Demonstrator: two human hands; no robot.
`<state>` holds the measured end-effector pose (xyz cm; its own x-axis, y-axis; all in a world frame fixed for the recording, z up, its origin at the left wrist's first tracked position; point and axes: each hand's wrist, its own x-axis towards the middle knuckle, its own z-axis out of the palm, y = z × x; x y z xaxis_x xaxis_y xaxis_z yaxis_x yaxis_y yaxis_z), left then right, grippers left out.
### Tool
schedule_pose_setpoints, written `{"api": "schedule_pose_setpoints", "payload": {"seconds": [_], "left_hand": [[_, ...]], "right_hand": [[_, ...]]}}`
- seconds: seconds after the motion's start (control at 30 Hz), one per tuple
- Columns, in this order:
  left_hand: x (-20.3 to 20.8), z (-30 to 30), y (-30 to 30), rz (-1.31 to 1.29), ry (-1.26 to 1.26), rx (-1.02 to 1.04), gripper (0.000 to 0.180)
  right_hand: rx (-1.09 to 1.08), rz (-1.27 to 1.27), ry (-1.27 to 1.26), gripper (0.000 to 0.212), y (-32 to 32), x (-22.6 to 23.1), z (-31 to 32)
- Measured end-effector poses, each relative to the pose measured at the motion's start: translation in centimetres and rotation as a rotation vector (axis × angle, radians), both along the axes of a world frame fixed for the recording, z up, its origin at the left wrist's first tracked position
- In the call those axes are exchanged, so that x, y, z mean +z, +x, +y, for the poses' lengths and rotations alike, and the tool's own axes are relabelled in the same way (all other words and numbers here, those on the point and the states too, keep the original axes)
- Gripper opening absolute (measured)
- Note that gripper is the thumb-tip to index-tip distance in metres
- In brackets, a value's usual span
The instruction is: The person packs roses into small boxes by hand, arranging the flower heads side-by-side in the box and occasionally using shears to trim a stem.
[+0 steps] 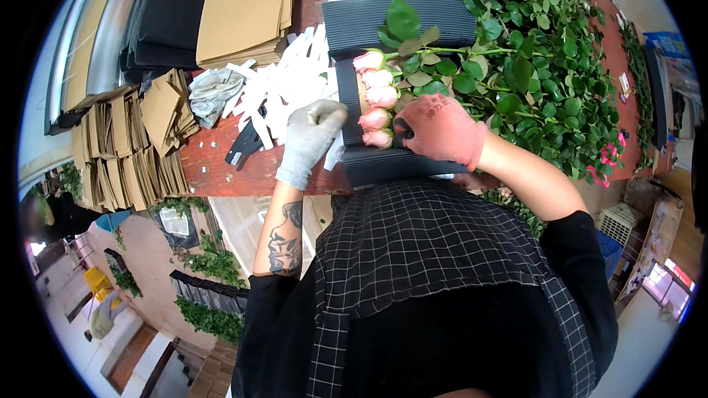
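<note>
A row of pink roses (pixel 380 96) lies on a black corrugated sheet (pixel 352 107), blooms to the left and leafy stems to the right. My left hand (pixel 311 137), in a grey-white glove, is just left of the blooms with its fingers curled together. Anything pinched in it is hidden. Beside the lowest blooms is my right hand (pixel 441 133), in a pinkish-red glove, its fingers closed. Something small and dark shows by its thumb, too little to name. The sheet's upper flap (pixel 402 21) and lower flap (pixel 383 166) extend above and below the roses.
White paper strips (pixel 284 88) are heaped left of the sheet, near a crumpled grey cloth (pixel 216 93). Brown cardboard (pixel 243 7) and black sheets (pixel 168 15) are stacked further left. Many leafy stems (pixel 546 66) cover the red table (pixel 221 169) to the right.
</note>
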<state>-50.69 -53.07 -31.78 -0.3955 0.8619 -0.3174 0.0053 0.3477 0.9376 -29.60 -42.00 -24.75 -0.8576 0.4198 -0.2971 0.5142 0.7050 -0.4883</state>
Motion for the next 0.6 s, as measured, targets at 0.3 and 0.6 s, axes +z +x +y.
{"api": "schedule_pose_setpoints", "payload": {"seconds": [0.3,0.6], "left_hand": [[-0.6,3.5,-1.5,-0.061,-0.269,-0.354,0.027],[-1.0,4.1,-1.1,0.002,-0.28,-0.372,0.02]], "right_hand": [[-0.01,-0.045,-0.001,0.017,-0.3,0.2,-0.1],[-0.039,-0.047,-0.036,0.018,-0.4,0.2,0.0]]}}
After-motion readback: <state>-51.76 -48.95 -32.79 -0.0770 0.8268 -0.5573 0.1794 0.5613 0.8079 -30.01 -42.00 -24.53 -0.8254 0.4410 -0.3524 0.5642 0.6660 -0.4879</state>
